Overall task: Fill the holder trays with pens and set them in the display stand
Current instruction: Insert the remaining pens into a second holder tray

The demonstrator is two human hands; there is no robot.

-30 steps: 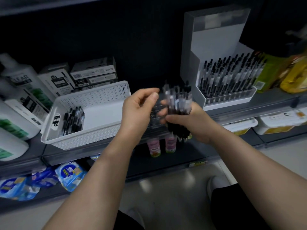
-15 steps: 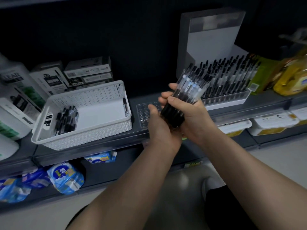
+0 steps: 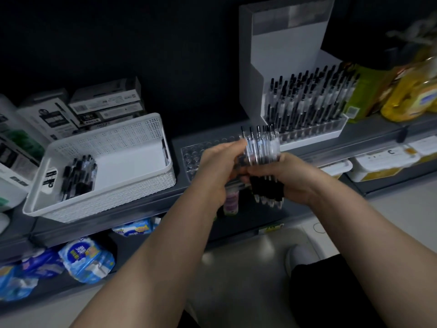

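a: while the clear holder tray (image 3: 192,154) lies empty on the grey shelf (image 3: 151,204), just right of the white basket (image 3: 104,166), where are the pens?

b: a bundle of pens (image 3: 263,162) stands upright in the right hand (image 3: 287,178), caps up and tips down, in front of the shelf's front edge. that hand is curled closed around the middle of the bundle. holding them upright likely keeps the tips lined up for dropping into the tray's holes.

a: and the other hand?

b: the left hand (image 3: 220,172) is beside the bundle, fingers bent, with the fingertips (image 3: 240,144) touching the upper barrels on the bundle's left side. it looks as if it is picking out one pen, though motion blur hides whether it has pinched one.

a: are there more pens nearby?

b: yes. a small heap of spare pens (image 3: 79,176) lies in the basket's left end, and one more leans on its right wall. at the shelf's back right, the white display stand (image 3: 279,67) already carries a filled tray of pens (image 3: 309,100) standing upright.

a: so how far along?

b: judging by this, one tray is done and the second has no pens yet.
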